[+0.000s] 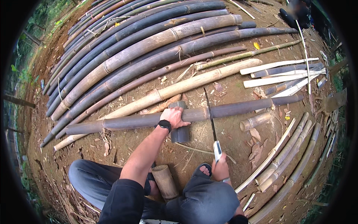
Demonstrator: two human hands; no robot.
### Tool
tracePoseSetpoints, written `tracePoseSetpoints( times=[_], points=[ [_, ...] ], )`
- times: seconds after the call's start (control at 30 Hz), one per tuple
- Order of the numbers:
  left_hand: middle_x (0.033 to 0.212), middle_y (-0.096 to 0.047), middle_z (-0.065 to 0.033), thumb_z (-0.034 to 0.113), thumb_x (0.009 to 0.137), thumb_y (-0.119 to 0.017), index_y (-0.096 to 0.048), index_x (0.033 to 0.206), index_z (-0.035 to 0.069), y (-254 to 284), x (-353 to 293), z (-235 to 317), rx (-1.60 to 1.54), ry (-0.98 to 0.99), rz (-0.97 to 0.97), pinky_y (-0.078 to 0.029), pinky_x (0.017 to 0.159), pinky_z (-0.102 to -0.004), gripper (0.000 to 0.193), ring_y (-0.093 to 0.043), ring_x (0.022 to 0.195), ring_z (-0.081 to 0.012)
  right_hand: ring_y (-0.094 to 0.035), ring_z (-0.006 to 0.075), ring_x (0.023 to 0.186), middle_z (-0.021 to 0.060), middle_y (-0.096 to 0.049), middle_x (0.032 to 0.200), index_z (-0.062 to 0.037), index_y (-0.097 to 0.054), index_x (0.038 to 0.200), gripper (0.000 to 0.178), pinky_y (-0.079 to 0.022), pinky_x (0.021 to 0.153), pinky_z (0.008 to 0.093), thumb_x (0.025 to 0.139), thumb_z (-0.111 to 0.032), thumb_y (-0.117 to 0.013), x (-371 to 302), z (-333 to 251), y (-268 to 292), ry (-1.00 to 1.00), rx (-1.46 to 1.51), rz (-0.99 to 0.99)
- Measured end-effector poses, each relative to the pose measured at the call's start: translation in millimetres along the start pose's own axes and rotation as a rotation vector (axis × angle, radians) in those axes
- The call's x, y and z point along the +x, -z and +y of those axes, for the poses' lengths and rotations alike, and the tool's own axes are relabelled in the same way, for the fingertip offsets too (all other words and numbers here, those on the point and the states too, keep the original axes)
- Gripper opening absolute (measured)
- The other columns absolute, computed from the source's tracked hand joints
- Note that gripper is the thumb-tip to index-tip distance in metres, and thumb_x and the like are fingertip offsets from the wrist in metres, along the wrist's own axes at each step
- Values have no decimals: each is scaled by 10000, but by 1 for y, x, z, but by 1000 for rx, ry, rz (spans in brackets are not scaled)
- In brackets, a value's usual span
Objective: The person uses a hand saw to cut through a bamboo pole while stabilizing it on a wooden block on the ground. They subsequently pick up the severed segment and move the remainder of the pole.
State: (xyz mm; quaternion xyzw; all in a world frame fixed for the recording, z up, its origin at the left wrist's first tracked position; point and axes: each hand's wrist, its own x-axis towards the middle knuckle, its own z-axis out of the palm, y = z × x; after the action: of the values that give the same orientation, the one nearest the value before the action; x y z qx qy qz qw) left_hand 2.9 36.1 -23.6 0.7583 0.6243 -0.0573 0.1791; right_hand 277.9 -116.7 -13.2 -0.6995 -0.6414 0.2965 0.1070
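Note:
A long dark bamboo pole [145, 121] lies crosswise in front of me, resting over a short dark bamboo piece [180, 135]. My left hand [174, 116], with a black watch at its wrist, presses down and grips the pole right above that support. In my right hand [220, 167] is the white handle of a hand saw [213, 128]. Its narrow dark blade points away from me and crosses the pole just right of a pale joint. Whether the teeth have entered the bamboo cannot be made out. Between my legs stands a short bamboo section [164, 182].
Many long bamboo poles [138, 56] lie side by side beyond, with a pale pole [186, 83] nearest. Split strips [287, 76] and a cut bamboo piece [256, 121] lie right, with more lengths [285, 153] nearer. Another person [298, 13] is at the far right.

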Motion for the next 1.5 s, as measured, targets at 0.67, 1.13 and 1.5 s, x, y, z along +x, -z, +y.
tracePoseSetpoints(
  times=[0.67, 1.13, 1.5],
  points=[
    [1053, -681, -168, 721, 718, -675, -650, 1079, 18, -2, 3, 0, -33, 0, 6, -562, 820, -424, 791, -689, 965, -313, -620, 539, 736, 309, -642, 777, 21, -299, 1304, 528, -489, 639, 612, 922, -199, -590, -34, 20, -10, -38, 0, 8],
    [1079, -680, -159, 706, 731, -679, -649, 1087, 19, -17, 1, 5, -16, -32, 58, -564, 814, -416, 774, -691, 955, -312, -615, 529, 704, 338, -622, 749, -1, -307, 1238, 435, -478, 586, 601, 935, -162, -575, -35, 18, -13, -63, -65, 44],
    [1056, -682, -155, 693, 726, -692, -644, 1098, 14, -18, -1, 0, -17, -44, 76, -563, 821, -406, 776, -690, 965, -309, -628, 524, 797, 362, -633, 871, 25, -278, 1318, 546, -501, 676, 598, 927, -202, -584, 6, 11, -16, -18, -63, 7]
  ],
)
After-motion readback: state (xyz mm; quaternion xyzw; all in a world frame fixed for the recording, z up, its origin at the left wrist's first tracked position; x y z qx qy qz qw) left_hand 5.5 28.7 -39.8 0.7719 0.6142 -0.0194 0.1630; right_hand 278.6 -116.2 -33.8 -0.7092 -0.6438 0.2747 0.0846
